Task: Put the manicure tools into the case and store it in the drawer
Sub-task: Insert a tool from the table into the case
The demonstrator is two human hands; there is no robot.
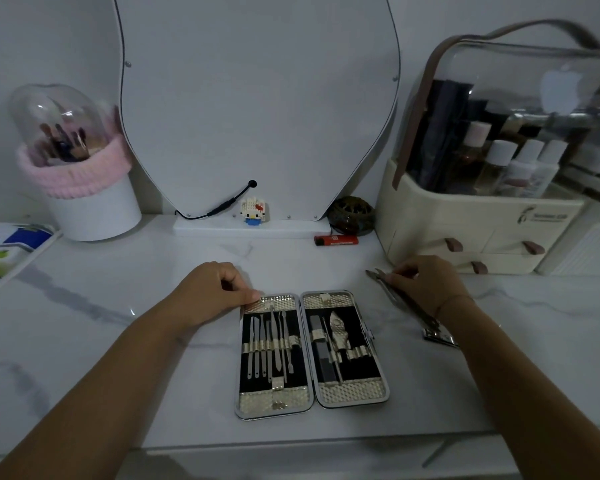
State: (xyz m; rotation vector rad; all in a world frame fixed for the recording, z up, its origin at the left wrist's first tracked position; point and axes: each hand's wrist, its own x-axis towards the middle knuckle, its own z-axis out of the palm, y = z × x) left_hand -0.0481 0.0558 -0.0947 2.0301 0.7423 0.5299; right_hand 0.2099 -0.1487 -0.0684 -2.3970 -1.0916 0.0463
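Note:
An open manicure case [310, 393] lies flat on the marble tabletop, black inside with gold ends. Several thin steel tools sit in its left half [269, 344]; a nipper and a file sit in its right half [340, 336]. My left hand [219, 289] rests at the case's top left corner, fingers curled, thumb touching the rim. My right hand [426, 282] pinches a steel cuticle nipper [378, 276] to the right of the case. A long metal tool [414, 311] runs under that hand. A nail clipper [439, 337] lies by my right wrist.
A cream cosmetic organiser [465, 237] with small drawers and a clear lid stands at the back right. A mirror [257, 98], a red lighter [336, 240], a toy figure [253, 211], a dark round jar [352, 216] and a white brush holder [94, 209] line the back.

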